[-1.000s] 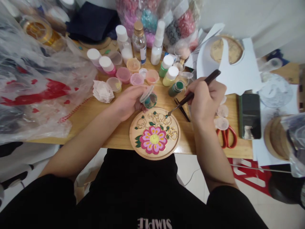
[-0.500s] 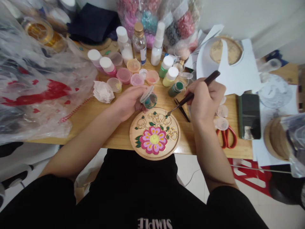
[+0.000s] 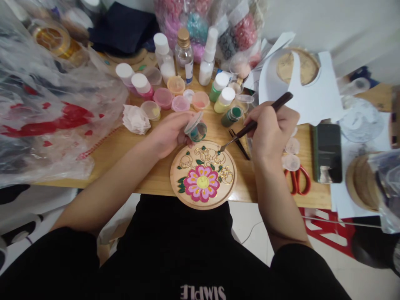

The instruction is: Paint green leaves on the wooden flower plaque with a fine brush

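Note:
A round wooden disc [image 3: 203, 175] lies at the table's near edge, painted with a pink and yellow flower, green leaves and gold scrollwork. My left hand [image 3: 170, 133] is closed around a small open cup of green paint [image 3: 196, 131], tilted just above the disc's top rim. My right hand [image 3: 270, 129] pinches a dark-handled tool [image 3: 256, 123]; its metal tip rests at the disc's upper right, on the gold scrollwork.
Small paint cups [image 3: 162, 98] and white-capped bottles [image 3: 184, 54] crowd the back of the wooden table [image 3: 125, 146]. A crumpled tissue [image 3: 136, 119] lies left of my hand. Red-handled scissors [image 3: 296, 177], a black phone [image 3: 327, 152], tweezers [image 3: 239, 143] and white paper [image 3: 312, 91] sit right. Plastic bags [image 3: 46, 116] cover the left.

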`<state>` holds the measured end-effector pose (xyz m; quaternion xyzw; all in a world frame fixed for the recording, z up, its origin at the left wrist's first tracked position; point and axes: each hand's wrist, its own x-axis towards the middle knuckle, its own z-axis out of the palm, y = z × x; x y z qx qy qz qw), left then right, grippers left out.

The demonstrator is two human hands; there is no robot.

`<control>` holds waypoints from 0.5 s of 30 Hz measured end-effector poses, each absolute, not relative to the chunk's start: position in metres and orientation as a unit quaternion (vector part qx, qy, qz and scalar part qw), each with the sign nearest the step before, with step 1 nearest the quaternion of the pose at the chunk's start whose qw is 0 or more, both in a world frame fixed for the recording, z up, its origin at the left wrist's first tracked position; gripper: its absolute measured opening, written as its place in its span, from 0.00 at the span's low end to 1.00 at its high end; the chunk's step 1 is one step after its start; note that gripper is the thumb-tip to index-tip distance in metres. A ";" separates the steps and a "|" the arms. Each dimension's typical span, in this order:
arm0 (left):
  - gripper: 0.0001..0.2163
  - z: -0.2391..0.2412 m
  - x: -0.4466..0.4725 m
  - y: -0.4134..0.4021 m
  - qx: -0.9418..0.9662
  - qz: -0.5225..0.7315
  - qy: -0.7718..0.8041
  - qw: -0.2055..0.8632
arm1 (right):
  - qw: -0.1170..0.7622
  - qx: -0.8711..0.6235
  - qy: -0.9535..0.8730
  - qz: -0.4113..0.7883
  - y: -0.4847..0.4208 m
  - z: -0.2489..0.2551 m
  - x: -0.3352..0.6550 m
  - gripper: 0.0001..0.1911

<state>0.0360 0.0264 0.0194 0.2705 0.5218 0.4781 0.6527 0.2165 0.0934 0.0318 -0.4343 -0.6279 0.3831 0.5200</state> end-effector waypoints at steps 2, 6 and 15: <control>0.10 0.018 0.036 0.026 0.266 0.481 0.523 0.652 | 0.520 -0.430 -0.627 0.390 0.094 0.032 0.216 0.16; 0.09 0.018 0.035 0.026 0.255 0.482 0.521 0.657 | 0.514 -0.440 -0.625 0.390 0.094 0.029 0.216 0.16; 0.12 0.027 0.039 0.027 0.236 0.479 0.528 0.660 | 0.492 -0.449 -0.646 0.373 0.094 0.028 0.219 0.17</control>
